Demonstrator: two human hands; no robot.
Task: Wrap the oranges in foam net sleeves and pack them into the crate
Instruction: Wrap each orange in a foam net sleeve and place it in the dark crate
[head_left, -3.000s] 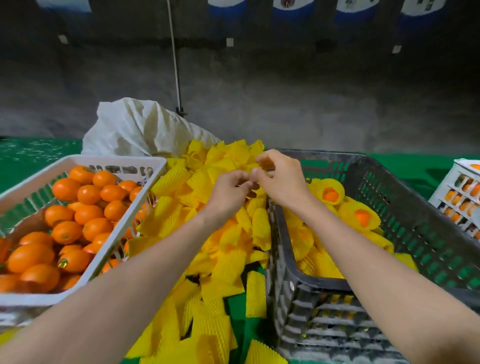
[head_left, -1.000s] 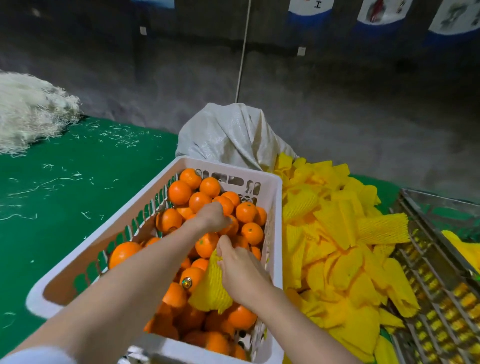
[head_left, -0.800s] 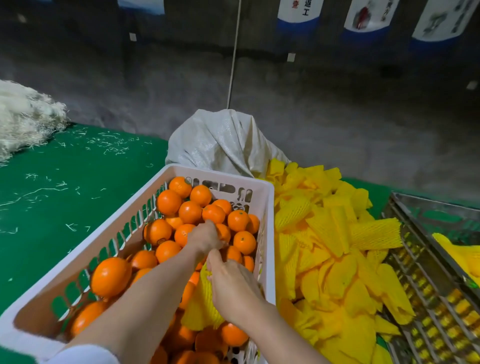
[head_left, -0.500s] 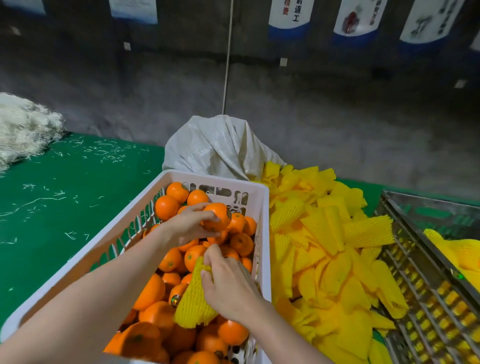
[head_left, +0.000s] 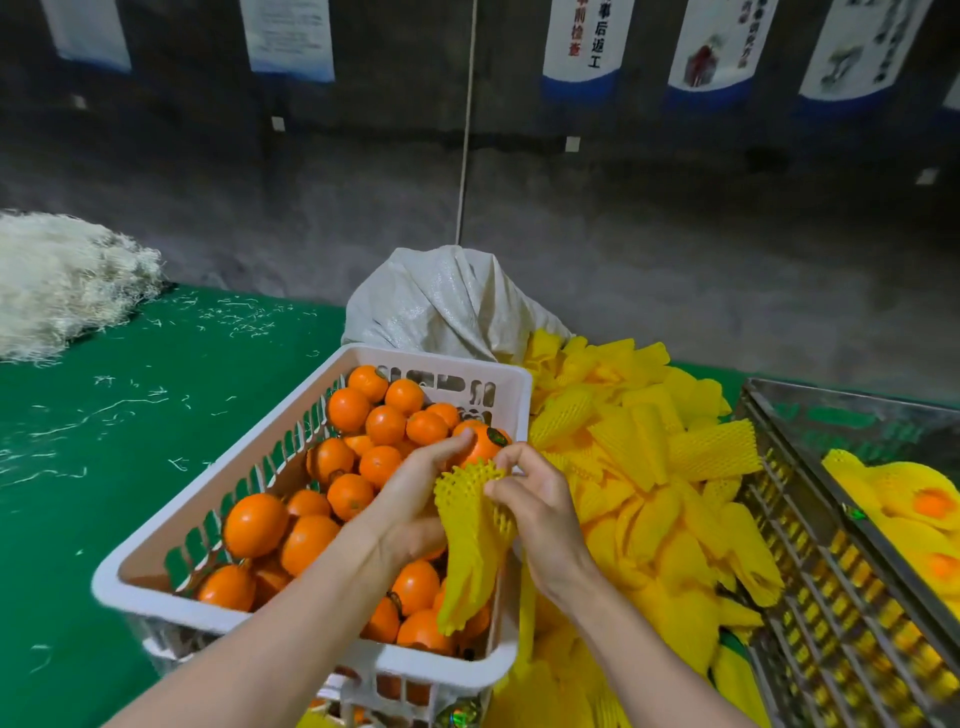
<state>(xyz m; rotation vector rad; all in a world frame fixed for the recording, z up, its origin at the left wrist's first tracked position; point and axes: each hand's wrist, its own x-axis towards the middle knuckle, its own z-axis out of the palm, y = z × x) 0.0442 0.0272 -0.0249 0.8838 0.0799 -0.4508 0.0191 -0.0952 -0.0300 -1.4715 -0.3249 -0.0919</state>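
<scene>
Once raised from the white basket (head_left: 441, 361) at 8 o'clock, brought the orange (head_left: 483, 441) against the open foam sleeve (head_left: 472, 525). Gripped it in the left hand (head_left: 410, 504), pinched the sleeve rim with the right hand (head_left: 535, 499). Judged ready for sleeving, then for the crate (head_left: 810, 571) at 3 o'clock.

The one camera rides on my head, wide-angled, facing forward and tilted down at the table (head_left: 130, 467). My forearms come in from 6 o'clock, and my left grip (head_left: 410, 512) and right grip (head_left: 540, 506) meet close under the lens. The white basket (head_left: 447, 362) sits near at 7 o'clock, the grey crate (head_left: 831, 597) at 4 o'clock, and the wall (head_left: 623, 234) far off at 12 o'clock.
</scene>
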